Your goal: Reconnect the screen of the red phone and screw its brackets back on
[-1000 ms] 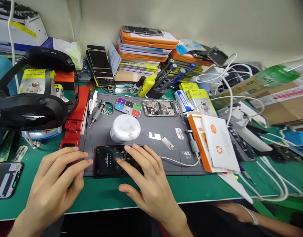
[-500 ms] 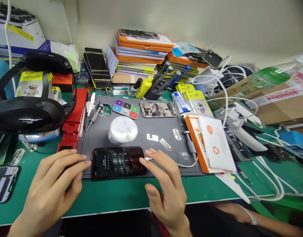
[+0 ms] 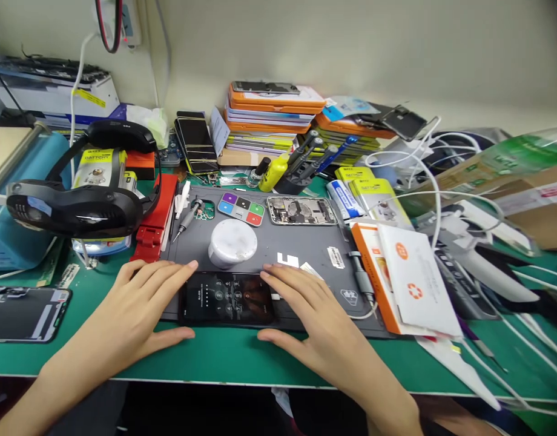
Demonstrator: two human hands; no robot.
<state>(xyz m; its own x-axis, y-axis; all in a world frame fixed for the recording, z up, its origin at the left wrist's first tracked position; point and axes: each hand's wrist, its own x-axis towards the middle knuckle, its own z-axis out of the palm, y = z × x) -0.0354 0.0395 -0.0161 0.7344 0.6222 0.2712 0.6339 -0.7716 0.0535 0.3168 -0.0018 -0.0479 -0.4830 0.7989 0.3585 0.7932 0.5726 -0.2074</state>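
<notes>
A smartphone [image 3: 228,298] lies face up on the grey work mat [image 3: 296,242], its lit screen showing a number keypad. My left hand [image 3: 146,303] is at the phone's left end, fingers stretched over its upper corner and thumb apart below. At the other end, my right hand [image 3: 308,309] is spread, with fingertips by the upper right corner and thumb just below the lower edge. A white cable plug [image 3: 277,297] meets the phone's right end, partly under my right hand. Whether the fingers touch the phone I cannot tell. A round white container [image 3: 233,243] stands just behind the phone.
An opened phone body [image 3: 301,211], a coloured screw tray [image 3: 241,208] and a screwdriver [image 3: 186,222] lie farther back on the mat. A black headset [image 3: 74,209] stands left, above a loose phone screen [image 3: 26,315]. At right are an orange-white box [image 3: 410,281] and tangled cables.
The view has shifted, so the bench appears lower and farther right. Both hands have moved in around the phone's ends, thumbs now near its lower edge. The keypad stays lit.
</notes>
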